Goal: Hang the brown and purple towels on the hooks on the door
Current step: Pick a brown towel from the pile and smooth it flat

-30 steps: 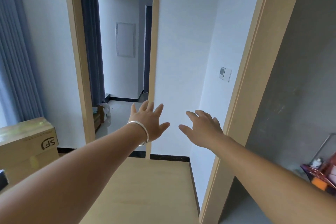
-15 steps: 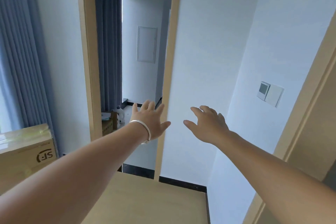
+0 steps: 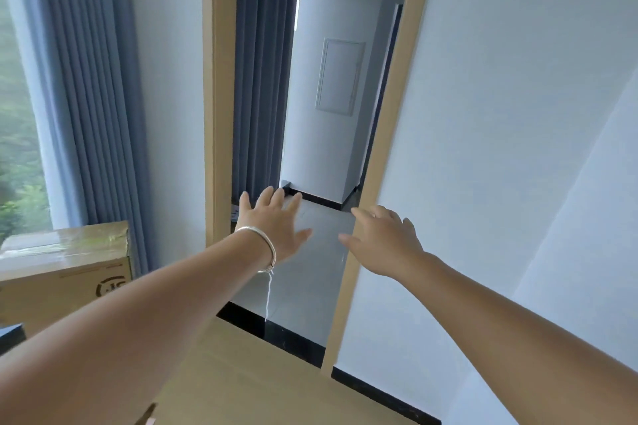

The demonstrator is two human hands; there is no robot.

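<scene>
cardboard box (image 3: 65, 272) at 9 o'clock, taped top, printed logo | blue-grey curtain (image 3: 93, 96) at 10 o'clock beside window (image 3: 17, 114) | wood-framed doorway (image 3: 214, 96) at 12 o'clock | white wall panel (image 3: 340, 76) beyond it

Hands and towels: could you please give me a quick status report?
Left hand open, empty, stretched forward. Right hand open, empty. No towels or hooks in view. Open doorway ahead; cardboard box at left.
</scene>
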